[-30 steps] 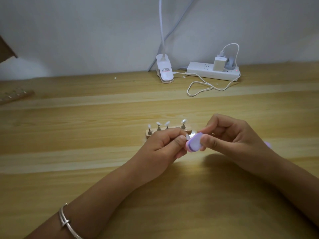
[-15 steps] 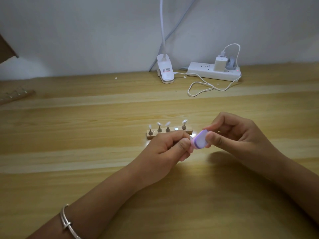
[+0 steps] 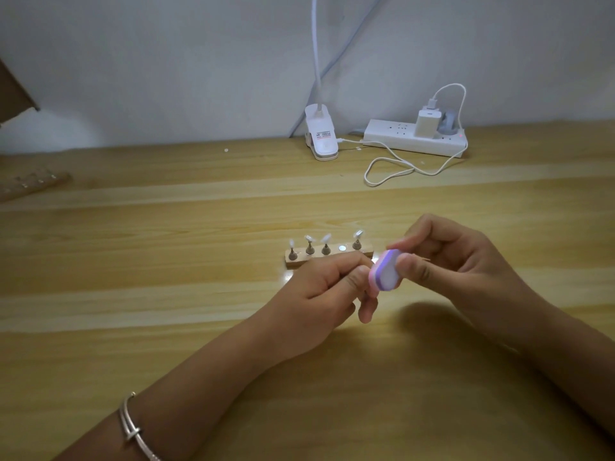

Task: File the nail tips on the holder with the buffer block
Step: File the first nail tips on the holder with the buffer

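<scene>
My right hand (image 3: 466,271) pinches the buffer block (image 3: 384,271) between thumb and forefinger, above the middle of the bench (image 3: 166,327). My left hand (image 3: 319,294) is curled tight, its thumb against the block; I cannot tell whether it holds anything. The holder (image 3: 329,256) lies just behind, with four nail tips (image 3: 325,238) upright.
</scene>
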{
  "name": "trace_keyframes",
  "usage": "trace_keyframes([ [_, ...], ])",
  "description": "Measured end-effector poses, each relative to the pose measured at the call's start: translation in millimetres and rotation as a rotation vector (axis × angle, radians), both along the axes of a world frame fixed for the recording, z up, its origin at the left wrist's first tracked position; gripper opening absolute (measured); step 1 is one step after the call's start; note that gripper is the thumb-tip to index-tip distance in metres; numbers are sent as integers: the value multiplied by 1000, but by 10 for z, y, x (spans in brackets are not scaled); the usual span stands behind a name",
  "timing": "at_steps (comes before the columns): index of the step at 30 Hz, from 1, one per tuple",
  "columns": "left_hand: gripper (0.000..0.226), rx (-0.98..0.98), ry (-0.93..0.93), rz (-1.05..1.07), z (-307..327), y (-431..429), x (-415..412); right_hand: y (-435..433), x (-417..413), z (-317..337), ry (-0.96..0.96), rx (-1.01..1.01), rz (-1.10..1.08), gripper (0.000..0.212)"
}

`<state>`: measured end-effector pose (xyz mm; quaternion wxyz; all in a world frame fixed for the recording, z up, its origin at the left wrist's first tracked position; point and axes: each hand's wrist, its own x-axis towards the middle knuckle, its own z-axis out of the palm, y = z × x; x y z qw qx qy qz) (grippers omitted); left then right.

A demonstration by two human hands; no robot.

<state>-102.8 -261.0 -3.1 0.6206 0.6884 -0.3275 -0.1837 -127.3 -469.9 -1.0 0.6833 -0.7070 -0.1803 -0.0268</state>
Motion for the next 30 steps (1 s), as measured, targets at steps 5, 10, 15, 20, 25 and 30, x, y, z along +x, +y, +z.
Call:
trace_keyframes([
  [5,28,9,-6,2,12,8,2,-25,-7,-14,-23,-7,-46,22],
  [10,28,19,-26,7,13,9,3,-13,-5,10,-51,-31,-39,14],
  [15,27,9,-37,-3,5,11,-4,-30,-3,-22,-56,-41,-33,11],
  [20,27,7,-33,-5,-6,7,7,-59,24,11,-61,-50,-60,8],
  [25,27,33,-88,8,-28,6,-3,-22,-9,-32,-50,-30,-33,18],
  [30,25,40,-134,52,-3,4,6,-87,41,22,-36,-77,-97,18],
])
